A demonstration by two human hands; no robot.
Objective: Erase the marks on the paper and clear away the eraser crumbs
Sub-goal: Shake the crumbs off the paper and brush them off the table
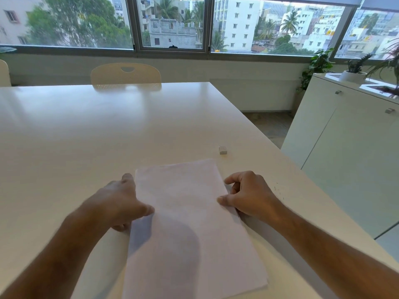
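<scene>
White paper lies between 2 hands on table. Left hand grips paper's left edge, thumb on top. Right hand pinches right edge. Eraser rests beyond right hand, apart from paper. Dark crumbs just right of right hand.

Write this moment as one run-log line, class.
left hand: pinches paper's left edge | right hand: pinches right edge | paper: on table | eraser: idle beyond paper | crumbs: right of paper
</scene>
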